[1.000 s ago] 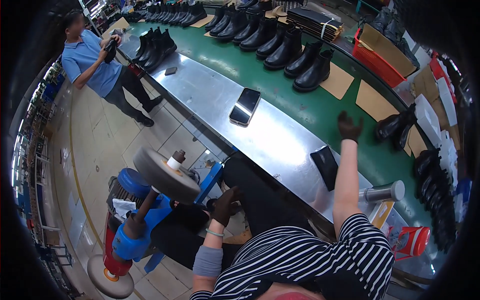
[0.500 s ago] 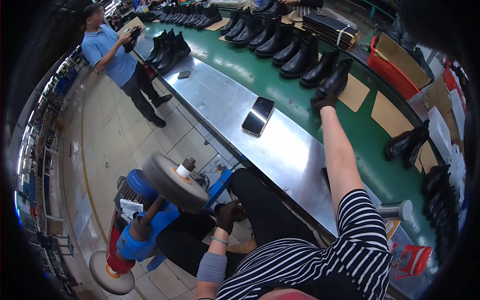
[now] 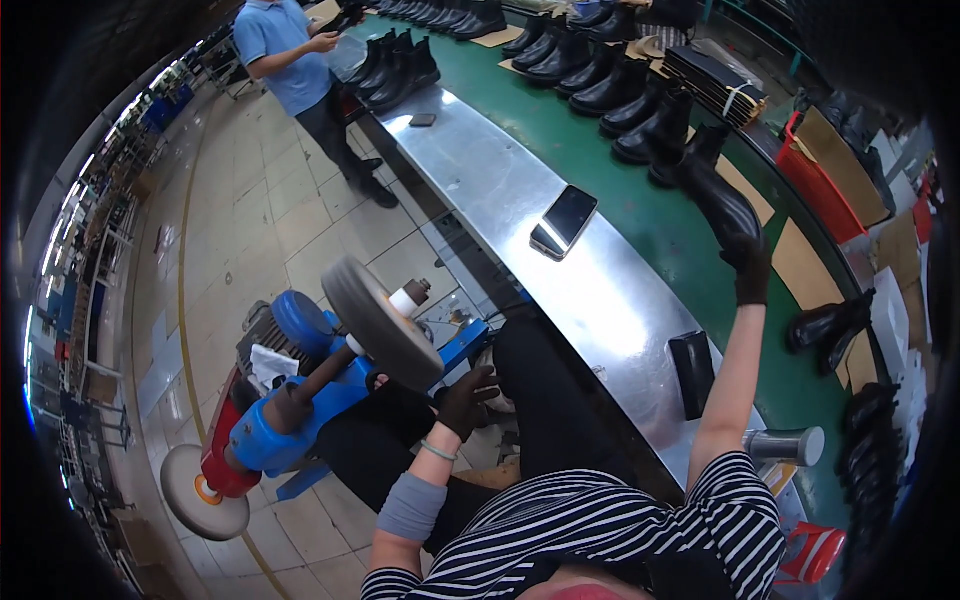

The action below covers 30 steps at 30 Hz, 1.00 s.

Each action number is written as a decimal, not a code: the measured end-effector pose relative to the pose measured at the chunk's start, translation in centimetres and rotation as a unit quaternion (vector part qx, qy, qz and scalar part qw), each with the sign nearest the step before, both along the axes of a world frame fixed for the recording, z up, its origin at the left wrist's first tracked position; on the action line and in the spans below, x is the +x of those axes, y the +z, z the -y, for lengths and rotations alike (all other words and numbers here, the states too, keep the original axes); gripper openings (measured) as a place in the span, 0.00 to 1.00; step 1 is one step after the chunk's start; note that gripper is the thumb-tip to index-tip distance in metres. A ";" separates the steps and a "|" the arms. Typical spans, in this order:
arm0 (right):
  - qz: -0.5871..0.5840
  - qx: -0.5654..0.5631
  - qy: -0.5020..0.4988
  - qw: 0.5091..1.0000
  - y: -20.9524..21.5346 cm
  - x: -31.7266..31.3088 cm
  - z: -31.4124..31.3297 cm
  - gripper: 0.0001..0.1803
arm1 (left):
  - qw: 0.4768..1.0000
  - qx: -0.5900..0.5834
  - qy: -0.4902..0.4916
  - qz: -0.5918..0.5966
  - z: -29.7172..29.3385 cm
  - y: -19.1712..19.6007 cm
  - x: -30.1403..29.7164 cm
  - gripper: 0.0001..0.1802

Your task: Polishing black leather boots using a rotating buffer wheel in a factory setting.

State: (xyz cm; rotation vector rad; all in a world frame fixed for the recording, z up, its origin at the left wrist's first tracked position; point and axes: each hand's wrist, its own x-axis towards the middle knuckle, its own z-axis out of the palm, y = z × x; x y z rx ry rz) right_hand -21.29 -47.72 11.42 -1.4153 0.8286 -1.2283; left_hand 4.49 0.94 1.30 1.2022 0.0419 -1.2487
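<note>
Softly glossy boot in gloved right hand

Dressed in a short-sleeved striped T-shirt, narrow white bands alternating with black or very dark navy, curving across the torso and ringing the right sleeve and the left sleeve down to the hems. Clad below in plain black trousers, matte and unmarked. Gloved in matching matte dark brown on the left hand and the right hand, fingers covered. Adorned at the left wrist with a slim, pale green bangle. Wrapped farther up that forearm in a wide grey fabric sleeve band, lightly wrinkled. Bare along the right forearm, from glove to hem.
</note>
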 end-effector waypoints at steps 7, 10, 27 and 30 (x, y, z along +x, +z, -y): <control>-0.104 0.012 0.303 0.947 5.3 9.3 -11.1 0.19 | 0.986 -0.109 0.081 -0.095 0.1 -2.4 1.3 0.22; -0.180 0.111 0.467 0.859 -0.6 17.1 -18.5 0.25 | 0.957 -0.185 0.063 0.217 1.7 -6.1 0.1 0.20; 0.011 0.587 0.549 0.595 -16.1 29.3 -37.4 0.35 | 0.867 -0.414 0.208 -0.183 -5.2 -10.5 3.4 0.22; 0.003 0.512 0.608 0.607 -16.2 28.3 -37.5 0.35 | 0.835 -0.471 0.176 -0.224 -5.5 -9.1 0.7 0.23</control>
